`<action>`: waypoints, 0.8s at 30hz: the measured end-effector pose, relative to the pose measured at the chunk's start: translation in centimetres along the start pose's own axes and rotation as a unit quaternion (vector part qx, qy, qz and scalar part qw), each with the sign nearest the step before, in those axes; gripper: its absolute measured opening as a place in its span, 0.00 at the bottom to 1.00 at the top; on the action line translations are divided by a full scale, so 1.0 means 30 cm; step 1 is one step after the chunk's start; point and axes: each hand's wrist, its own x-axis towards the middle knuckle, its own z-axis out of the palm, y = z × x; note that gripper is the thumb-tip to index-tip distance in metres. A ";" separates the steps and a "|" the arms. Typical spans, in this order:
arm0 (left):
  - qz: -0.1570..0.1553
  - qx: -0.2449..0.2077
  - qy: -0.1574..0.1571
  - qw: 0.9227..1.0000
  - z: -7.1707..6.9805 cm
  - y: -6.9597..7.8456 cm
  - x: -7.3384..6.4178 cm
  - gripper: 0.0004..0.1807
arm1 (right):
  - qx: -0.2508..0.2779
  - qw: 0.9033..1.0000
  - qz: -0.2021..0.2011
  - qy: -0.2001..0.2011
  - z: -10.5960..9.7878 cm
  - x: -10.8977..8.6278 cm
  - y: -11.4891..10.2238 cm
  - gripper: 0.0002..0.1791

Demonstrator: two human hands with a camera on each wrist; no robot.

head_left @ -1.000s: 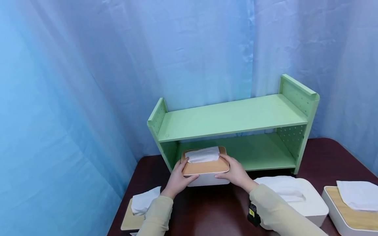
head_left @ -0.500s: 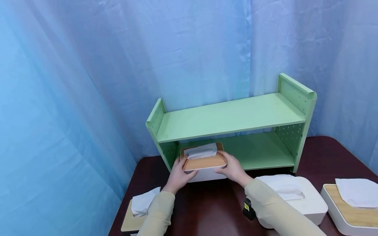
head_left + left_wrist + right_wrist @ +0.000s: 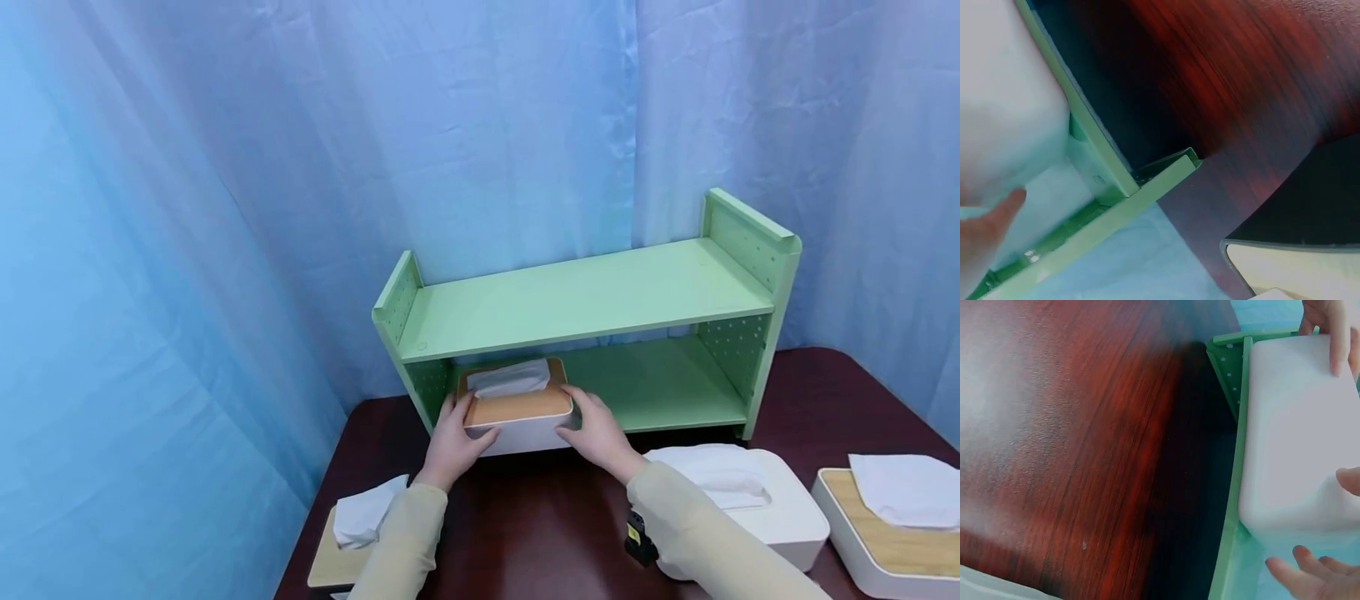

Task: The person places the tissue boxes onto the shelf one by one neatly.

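A white tissue box (image 3: 525, 432) with a wood-coloured lid and a tissue poking out stands at the left end of the green rack's lower shelf (image 3: 660, 379). My left hand (image 3: 453, 442) holds its left end, thumb on the front face and fingers round the side. At the other end is my right hand (image 3: 600, 433), its fingers spread. In the right wrist view, a gap shows between the right fingertips (image 3: 1300, 565) and the box's end, while the thumb overlaps the front face. The left wrist view shows the box's pale side (image 3: 1007, 94) behind the shelf's front edge.
A white tissue box (image 3: 787, 508) stands under my right forearm, and a wood-lidded one (image 3: 907, 558) is farther right. Another tissue box (image 3: 337, 558) sits by my left sleeve. The rack's upper shelf (image 3: 585, 296) overhangs the lower one. Blue curtains (image 3: 525, 125) hang behind.
The tissue box has moved back, deeper onto the lower shelf, with both hands following. My right fingers have loosened from its right end.
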 end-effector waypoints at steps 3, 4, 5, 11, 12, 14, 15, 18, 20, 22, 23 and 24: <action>0.019 0.032 0.028 0.999 0.006 0.017 -0.016 0.38 | -0.023 1.000 -0.010 -0.007 -0.015 -0.032 0.001 0.38; 0.030 0.047 0.038 0.998 0.008 0.024 -0.023 0.37 | -0.032 0.999 -0.014 -0.009 -0.020 -0.044 0.001 0.38; 0.043 0.064 0.046 0.996 0.010 0.029 -0.030 0.36 | -0.044 0.999 -0.017 -0.011 -0.025 -0.055 0.000 0.39; 0.125 0.126 0.096 0.980 0.015 0.049 -0.081 0.33 | -0.099 0.994 -0.049 -0.010 -0.048 -0.120 -0.007 0.40; 0.139 0.132 0.103 0.976 0.016 0.050 -0.091 0.33 | -0.110 0.992 -0.062 -0.004 -0.049 -0.130 -0.008 0.40; 0.162 0.144 0.110 0.970 0.020 0.049 -0.113 0.33 | -0.136 0.987 -0.090 0.009 -0.050 -0.148 -0.012 0.39; 0.170 0.148 0.108 0.968 0.022 0.050 -0.126 0.33 | -0.150 0.983 -0.104 0.015 -0.050 -0.157 -0.013 0.39; 0.170 0.156 0.092 0.969 0.028 0.046 -0.167 0.34 | -0.177 0.975 -0.133 0.022 -0.046 -0.182 -0.016 0.38; 0.151 0.163 0.067 0.973 0.030 0.044 -0.196 0.35 | -0.184 0.972 -0.144 0.018 -0.039 -0.196 -0.015 0.39; 0.130 0.174 0.043 0.975 0.031 0.043 -0.221 0.37 | -0.193 0.969 -0.152 0.011 -0.029 -0.208 -0.010 0.40; 0.119 0.182 0.029 0.976 0.032 0.042 -0.232 0.37 | -0.197 0.968 -0.155 0.007 -0.023 -0.213 -0.007 0.40; 0.110 0.191 0.017 0.975 0.034 0.041 -0.241 0.37 | -0.200 0.967 -0.158 0.003 -0.018 -0.218 -0.004 0.41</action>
